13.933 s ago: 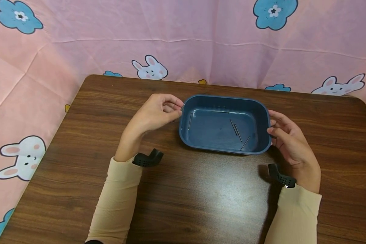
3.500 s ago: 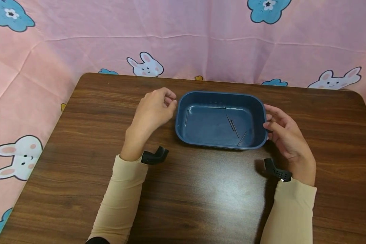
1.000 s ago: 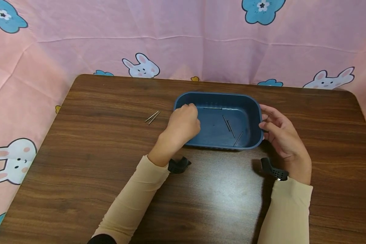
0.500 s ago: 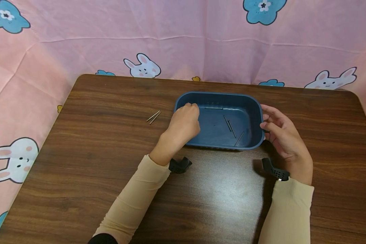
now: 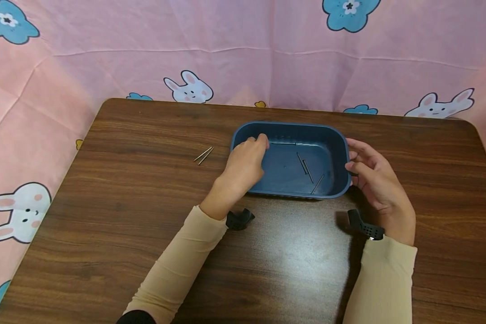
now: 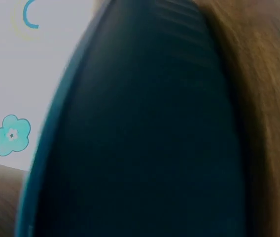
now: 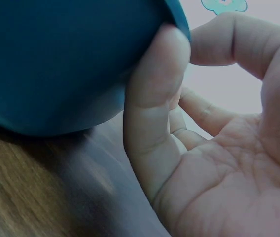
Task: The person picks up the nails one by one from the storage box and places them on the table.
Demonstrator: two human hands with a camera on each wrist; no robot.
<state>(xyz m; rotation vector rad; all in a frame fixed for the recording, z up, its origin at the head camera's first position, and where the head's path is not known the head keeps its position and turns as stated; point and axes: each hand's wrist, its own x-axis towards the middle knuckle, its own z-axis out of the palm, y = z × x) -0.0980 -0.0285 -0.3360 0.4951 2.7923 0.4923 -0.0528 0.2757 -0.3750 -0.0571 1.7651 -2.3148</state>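
Around mid-frame, the left hand [image 5: 243, 165] has moved from beside the blue tray [image 5: 281, 177] into its left end, probably after a pin (fingertips hidden, can't tell if it's pinching anything). Right hand [image 5: 382, 191] grips the right end. Tray runs left-right; two loose pins [image 5: 205, 156] slant toward upper right.
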